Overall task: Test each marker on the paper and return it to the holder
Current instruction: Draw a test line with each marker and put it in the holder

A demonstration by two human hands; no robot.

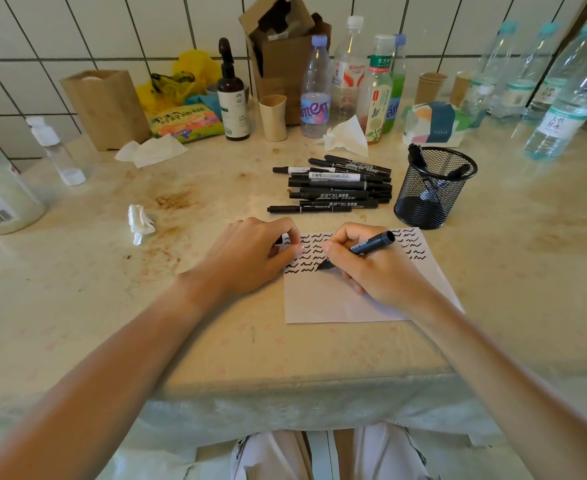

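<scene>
"TISSUE" is printed in white on the dark blue panel of the patterned soft tissue pack point(435, 123), just behind the black wire-mesh holder point(434, 188). "701" is read on the black markers piled point(333, 187) left of that holder, and "WHITEBOARD", faintly, on one white label there. Other bottle labels are too blurred to be read.

A: Where do the black markers point(333, 188) lie?
B: Heaped mid-frame, left of the black mesh holder point(434, 188), which stands upright with a few inside.
A: The white paper point(323, 299)?
B: Below them, flat, with rows of black squiggles.
</scene>
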